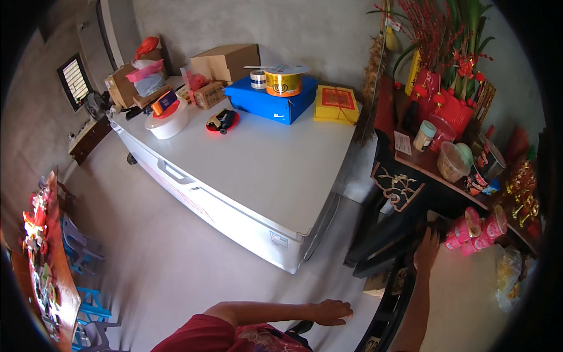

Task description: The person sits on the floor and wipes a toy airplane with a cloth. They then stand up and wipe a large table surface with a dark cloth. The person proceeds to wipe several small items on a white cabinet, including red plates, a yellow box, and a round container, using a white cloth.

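Observation:
My left hand (331, 312) hangs over the floor in front of me, holding nothing visible, its fingers loosely bent and a little apart. My right hand (427, 249) reaches forward to the far left corner of a pale tabletop (454, 293) with a black frame. Its fingers are stretched out and rest against a dark object (433, 227) whose kind I cannot make out. Just right of that hand, several pink cups (472, 232) lie clustered, some on their sides. A clear plastic bag (509, 276) is beyond them, toward the right edge.
A long white chest freezer (264, 176) bears a blue shoebox (272, 105), a yellow package (336, 105), a white tub (167, 122) and cardboard boxes (223, 61). A dark carved cabinet (431, 167) with jars and red decorations stands right. Purple stools (82, 240) flank a cluttered table at left.

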Demonstrator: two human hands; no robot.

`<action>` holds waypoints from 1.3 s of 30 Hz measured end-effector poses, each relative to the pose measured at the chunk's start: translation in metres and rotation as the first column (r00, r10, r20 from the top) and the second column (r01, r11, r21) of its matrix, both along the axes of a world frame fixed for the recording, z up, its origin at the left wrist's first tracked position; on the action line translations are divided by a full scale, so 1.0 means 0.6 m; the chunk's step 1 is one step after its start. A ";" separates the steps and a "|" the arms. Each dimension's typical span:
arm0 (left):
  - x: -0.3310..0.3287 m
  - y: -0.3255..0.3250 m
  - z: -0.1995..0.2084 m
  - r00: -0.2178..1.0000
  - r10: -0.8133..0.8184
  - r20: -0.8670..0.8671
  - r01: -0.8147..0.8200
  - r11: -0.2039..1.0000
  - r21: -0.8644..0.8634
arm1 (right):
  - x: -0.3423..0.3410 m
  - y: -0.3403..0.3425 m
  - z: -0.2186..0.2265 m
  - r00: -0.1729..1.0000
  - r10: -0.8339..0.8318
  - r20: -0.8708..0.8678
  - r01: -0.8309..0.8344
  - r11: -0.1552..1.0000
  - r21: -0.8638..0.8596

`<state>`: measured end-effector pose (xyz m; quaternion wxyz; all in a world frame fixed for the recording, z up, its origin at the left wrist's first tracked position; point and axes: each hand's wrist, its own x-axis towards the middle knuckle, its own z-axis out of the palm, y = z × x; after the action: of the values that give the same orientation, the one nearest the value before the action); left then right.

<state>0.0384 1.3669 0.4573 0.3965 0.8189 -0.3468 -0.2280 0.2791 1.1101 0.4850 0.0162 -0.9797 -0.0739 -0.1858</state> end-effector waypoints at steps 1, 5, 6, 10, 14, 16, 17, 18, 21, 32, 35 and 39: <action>-0.004 0.006 0.001 1.000 -0.017 0.003 0.017 1.000 -0.004 | -0.021 -0.003 -0.001 0.998 -0.061 -0.031 0.060 0.998 -0.010; -0.024 0.028 0.025 0.998 -0.061 0.025 0.061 0.998 0.007 | -0.109 0.003 0.007 0.965 -0.225 -0.133 0.224 0.974 -0.022; -0.030 0.035 0.033 0.997 -0.069 0.032 0.069 0.997 0.021 | -0.136 0.009 0.017 0.954 -0.254 -0.157 0.249 0.967 -0.051; -0.053 0.063 0.035 0.995 -0.088 0.043 0.090 0.994 -0.065 | -0.229 -0.015 -0.011 0.954 -0.287 -0.092 0.279 0.956 -0.086; -0.071 0.076 0.030 0.992 -0.123 0.041 0.126 0.986 -0.104 | -0.337 -0.017 0.005 0.951 -0.290 -0.109 0.284 0.956 -0.072; -0.077 0.076 0.033 0.990 -0.137 0.044 0.142 0.980 -0.137 | -0.391 -0.023 0.004 0.951 -0.290 -0.110 0.284 0.957 -0.064; -0.081 0.072 0.041 0.988 -0.151 0.039 0.155 0.976 -0.155 | -0.420 -0.027 0.004 0.936 -0.326 -0.133 0.319 0.945 -0.068; -0.085 0.068 0.048 0.987 -0.159 0.034 0.162 0.972 -0.173 | -0.445 -0.027 0.006 0.921 -0.356 -0.156 0.349 0.935 -0.072; -0.094 0.059 0.056 0.977 -0.208 0.042 0.212 0.956 -0.200 | -0.523 0.004 0.046 0.866 -0.443 -0.231 0.431 0.896 -0.105; -0.129 -0.013 0.035 0.866 -0.488 0.106 0.499 0.843 -0.202 | -0.837 -0.027 0.072 0.937 -0.341 -0.073 0.343 0.939 0.023; -0.130 -0.021 0.030 0.849 -0.517 0.109 0.528 0.824 -0.205 | -0.946 -0.045 0.074 0.882 -0.444 -0.158 0.459 0.884 0.082; -0.122 -0.014 0.015 0.833 -0.533 0.146 0.553 0.806 -0.211 | -1.016 -0.037 0.079 0.785 -0.610 -0.108 0.616 0.751 0.237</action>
<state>-0.0346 1.3587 0.4662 0.3981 0.6388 -0.6072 -0.2545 -0.3306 1.0876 0.5326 0.0833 -0.9409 0.2764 -0.1769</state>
